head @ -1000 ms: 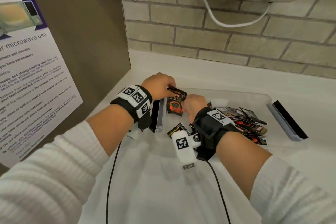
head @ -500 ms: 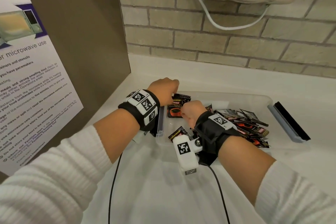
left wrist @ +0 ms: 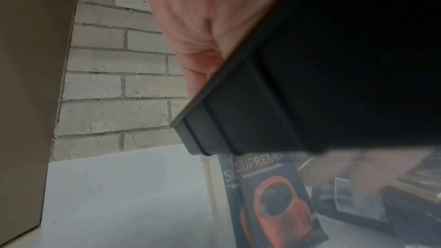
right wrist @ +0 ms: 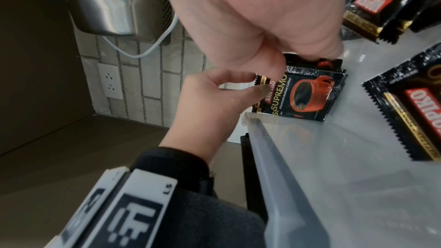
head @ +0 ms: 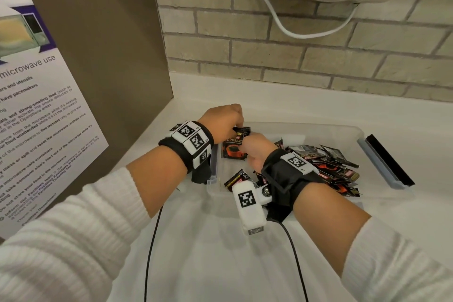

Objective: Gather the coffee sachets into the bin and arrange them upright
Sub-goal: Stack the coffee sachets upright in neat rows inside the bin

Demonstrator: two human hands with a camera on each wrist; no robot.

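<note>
Against the bin's left wall, the left hand has come down from a second ago; its fingers now pinch the standing sachets' top edge. Beside it the right hand, fingers curled, steadies them. A small upright stack is started; the loose pile lies toward the bin's right end.

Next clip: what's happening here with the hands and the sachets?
A person is sorting coffee sachets in a clear plastic bin on a white counter. At the bin's left end, the left hand pinches the tops of a few upright sachets, and the right hand grips the same small stack from the other side. A loose pile of sachets lies jumbled flat at the right end, and one more sachet lies near the front wall, not yet stood up.
</note>
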